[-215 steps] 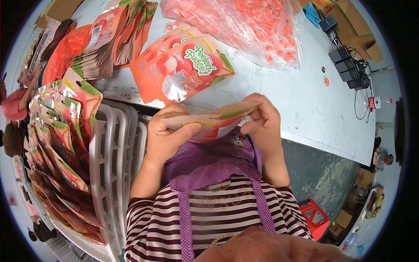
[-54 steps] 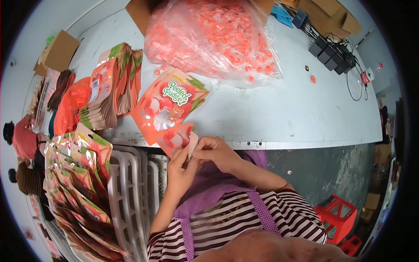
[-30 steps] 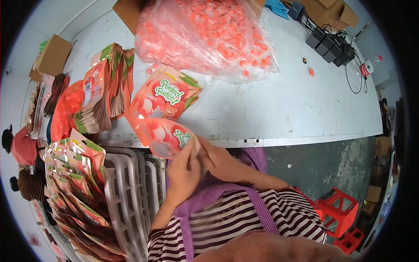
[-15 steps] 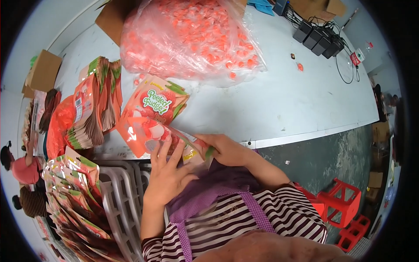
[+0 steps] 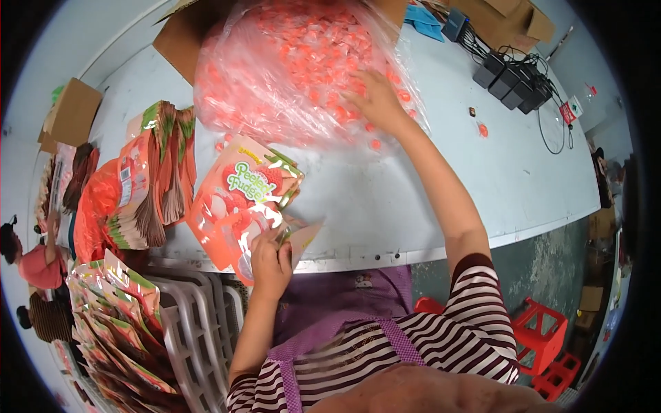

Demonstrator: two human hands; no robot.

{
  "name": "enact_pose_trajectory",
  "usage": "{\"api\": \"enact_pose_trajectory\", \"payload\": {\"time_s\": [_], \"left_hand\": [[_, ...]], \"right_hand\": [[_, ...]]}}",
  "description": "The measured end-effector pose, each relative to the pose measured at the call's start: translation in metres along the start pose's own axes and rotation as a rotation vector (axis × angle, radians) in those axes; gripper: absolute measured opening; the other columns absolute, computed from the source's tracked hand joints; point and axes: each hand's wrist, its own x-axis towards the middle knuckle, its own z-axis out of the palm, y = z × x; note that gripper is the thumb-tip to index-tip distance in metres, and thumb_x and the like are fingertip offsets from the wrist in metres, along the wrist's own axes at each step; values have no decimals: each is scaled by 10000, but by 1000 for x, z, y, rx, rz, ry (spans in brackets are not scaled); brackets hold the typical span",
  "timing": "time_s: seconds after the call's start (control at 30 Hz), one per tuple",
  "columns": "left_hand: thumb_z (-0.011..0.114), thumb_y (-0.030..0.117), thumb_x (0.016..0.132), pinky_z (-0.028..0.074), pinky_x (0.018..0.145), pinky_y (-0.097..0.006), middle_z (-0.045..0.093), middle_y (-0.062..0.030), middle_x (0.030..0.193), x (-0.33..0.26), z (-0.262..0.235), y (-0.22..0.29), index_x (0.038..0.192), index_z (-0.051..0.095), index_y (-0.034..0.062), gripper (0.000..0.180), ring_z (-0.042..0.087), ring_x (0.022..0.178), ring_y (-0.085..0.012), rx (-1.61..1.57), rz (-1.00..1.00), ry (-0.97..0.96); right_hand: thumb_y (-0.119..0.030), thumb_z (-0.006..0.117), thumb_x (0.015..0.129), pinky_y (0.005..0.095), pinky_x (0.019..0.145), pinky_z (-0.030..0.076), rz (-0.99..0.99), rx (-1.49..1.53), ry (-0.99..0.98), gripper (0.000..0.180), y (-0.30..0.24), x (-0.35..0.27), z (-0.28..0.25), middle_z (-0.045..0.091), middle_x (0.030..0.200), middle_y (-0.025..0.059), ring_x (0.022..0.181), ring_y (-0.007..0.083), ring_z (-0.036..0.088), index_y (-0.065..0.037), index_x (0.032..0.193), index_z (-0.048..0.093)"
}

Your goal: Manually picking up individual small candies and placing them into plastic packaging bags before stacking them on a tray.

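Observation:
My left hand [image 5: 272,265] grips a printed candy pouch [image 5: 251,230] at the table's front edge, thumb and fingers closed on its upper part. Under and behind that pouch lies another pouch [image 5: 241,179] of the same pink and green kind. Farther off, my right hand [image 5: 375,103] reaches over a big clear plastic bag [image 5: 241,103]. Its fingers are apart and touch the individually wrapped pinkish-red candies [image 5: 310,58] heaped there. Whether a candy lies under the fingertips is hard to make out.
Stacked flat pouches [image 5: 162,165] stand at the left of the white table. A grey plastic crate [image 5: 182,310] with filled-looking pouches [image 5: 124,330] sits below them. Black power adapters [image 5: 513,82] with cables lie far right. Red stools [image 5: 540,334] stand on the floor; two people are at far left.
My right hand has left the pouch and moved forward and right to the candies. My left hand still holds the pouch, now with its top spread more open.

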Motion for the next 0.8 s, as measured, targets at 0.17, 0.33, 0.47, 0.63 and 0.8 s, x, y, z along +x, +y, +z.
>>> {"api": "enact_pose_trajectory", "payload": {"time_s": [0.17, 0.33, 0.47, 0.63, 0.8], "left_hand": [[547, -45, 741, 422, 797, -436, 568, -211, 1013, 0, -1, -1, 928, 480, -16, 201, 531, 904, -393, -13, -4, -22], [527, -58, 731, 418, 795, -443, 565, -216, 1007, 7, 0, 4, 894, 460, -10, 183, 526, 899, -396, -19, -38, -71], [530, -51, 730, 418, 788, -444, 564, -218, 1003, 7, -3, 5, 859, 443, -5, 162, 528, 890, -391, -39, -49, -84], [559, -28, 710, 422, 778, -435, 571, -187, 1018, 10, -6, 5, 839, 451, 4, 171, 532, 876, -371, -26, -62, -93], [546, -56, 695, 420, 775, -436, 565, -208, 1005, 12, -9, 6, 817, 431, 0, 177, 527, 874, -378, -2, -46, -118]], "right_hand": [[-300, 533, 791, 507, 996, 277, -207, -212, -222, 440, -35, 79, 65, 461, 1273, 108, 1198, 295, 396, -170, 1212, 538], [-282, 530, 766, 564, 991, 245, -208, -312, -349, 408, -61, 108, 100, 442, 1314, 89, 1222, 333, 358, -173, 1158, 566], [-324, 529, 736, 563, 969, 266, -134, -323, -514, 468, -54, 109, 82, 391, 1362, 92, 1249, 342, 332, -148, 1169, 553], [-368, 553, 705, 445, 780, 452, -142, -484, -617, 348, -13, 85, 45, 632, 971, 154, 939, 279, 590, -71, 848, 667], [-354, 545, 727, 460, 669, 450, -141, -376, -866, 321, -38, 106, 1, 627, 859, 154, 777, 286, 608, -55, 778, 650]]}}
